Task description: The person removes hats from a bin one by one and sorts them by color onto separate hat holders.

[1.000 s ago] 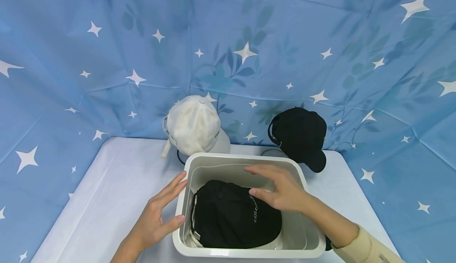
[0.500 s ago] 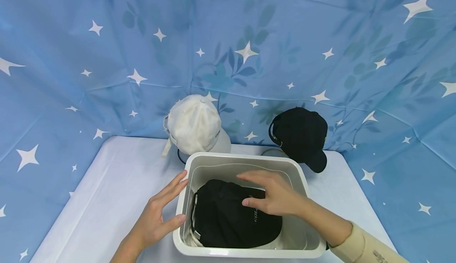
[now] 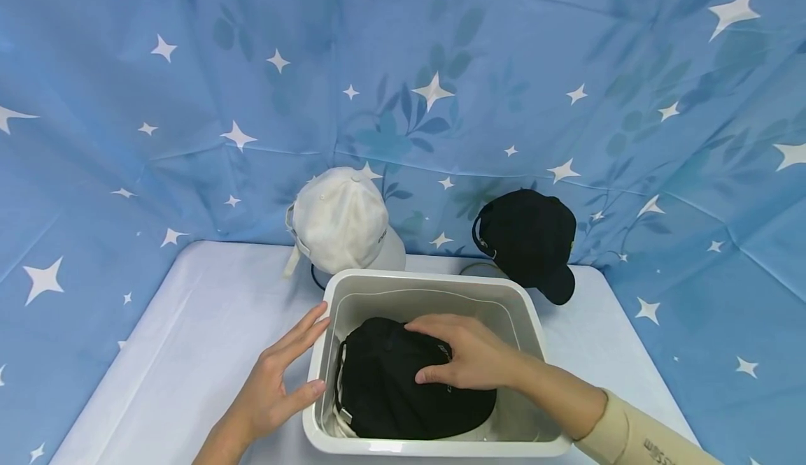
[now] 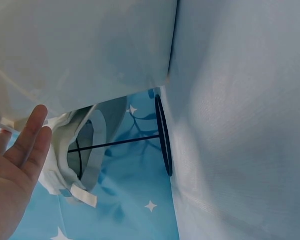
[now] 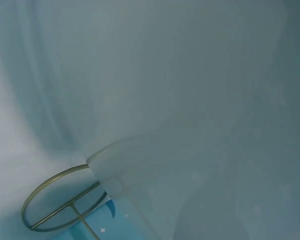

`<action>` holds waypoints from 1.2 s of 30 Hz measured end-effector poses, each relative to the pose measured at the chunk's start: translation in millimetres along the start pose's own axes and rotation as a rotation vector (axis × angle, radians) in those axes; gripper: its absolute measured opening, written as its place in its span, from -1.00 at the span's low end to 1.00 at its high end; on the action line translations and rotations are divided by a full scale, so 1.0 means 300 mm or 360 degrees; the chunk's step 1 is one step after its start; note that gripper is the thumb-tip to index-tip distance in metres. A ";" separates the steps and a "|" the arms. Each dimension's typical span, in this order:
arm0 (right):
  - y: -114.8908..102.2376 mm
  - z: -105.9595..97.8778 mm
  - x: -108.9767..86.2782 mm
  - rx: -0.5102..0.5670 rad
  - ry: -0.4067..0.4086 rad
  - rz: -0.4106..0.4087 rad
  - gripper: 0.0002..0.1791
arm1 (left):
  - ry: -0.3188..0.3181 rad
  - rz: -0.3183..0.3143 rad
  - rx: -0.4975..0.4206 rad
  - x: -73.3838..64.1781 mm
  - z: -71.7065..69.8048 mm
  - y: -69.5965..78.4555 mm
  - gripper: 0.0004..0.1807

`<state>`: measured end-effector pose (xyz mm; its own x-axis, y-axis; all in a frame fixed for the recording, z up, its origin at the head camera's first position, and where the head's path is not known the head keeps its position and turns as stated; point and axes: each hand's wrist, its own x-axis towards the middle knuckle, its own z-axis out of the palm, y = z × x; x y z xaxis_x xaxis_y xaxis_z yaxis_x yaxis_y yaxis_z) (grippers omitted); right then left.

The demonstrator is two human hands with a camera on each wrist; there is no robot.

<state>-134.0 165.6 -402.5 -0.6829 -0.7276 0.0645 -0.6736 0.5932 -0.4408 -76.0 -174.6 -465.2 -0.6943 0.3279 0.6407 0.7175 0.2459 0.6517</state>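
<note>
A black cap (image 3: pixel 403 388) with pale lettering on its front lies in a white plastic bin (image 3: pixel 434 448), on top of something cream-coloured at its left edge. My right hand (image 3: pixel 469 353) is inside the bin, low over the cap, its fingers spread apart from the thumb and overlapping the lettering in the head view. My left hand (image 3: pixel 271 381) rests its straight fingertips and thumb at the bin's left rim. The left wrist view shows those fingers against the bin's outer wall (image 4: pixel 89 50). In the right wrist view the hand is out of sight and a blurred pale surface fills most of the picture.
Behind the bin, a white cap (image 3: pixel 343 224) sits on a black wire stand (image 4: pixel 164 135). A second black cap (image 3: pixel 529 241) is at the back right, near a gold wire stand base (image 5: pixel 59 200). A blue star-printed curtain (image 3: pixel 403 66) encloses the white-covered table (image 3: pixel 170 353).
My right hand has moved left and down, deeper into the bin and closer over the black cap. The left hand stays at the rim, and the caps keep their places.
</note>
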 end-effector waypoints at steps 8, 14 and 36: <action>0.002 0.011 0.007 -0.0038 -0.0063 -0.0018 -0.26 | 0.0004 0.0004 -0.0018 -0.004 -0.001 -0.001 -0.17; 0.001 0.012 0.009 0.0007 -0.0077 -0.0050 -0.39 | 0.0009 0.0011 -0.0025 -0.006 0.003 -0.003 -0.16; 0.031 0.018 0.016 0.0116 -0.0069 -0.0229 -0.69 | 0.0012 -0.0010 -0.0022 -0.007 0.007 -0.008 -0.16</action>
<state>-142.1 165.7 -411.2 -0.5671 -0.8183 0.0934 -0.7401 0.4565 -0.4938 -76.2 -173.9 -468.9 -0.6993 0.3193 0.6396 0.7122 0.2352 0.6614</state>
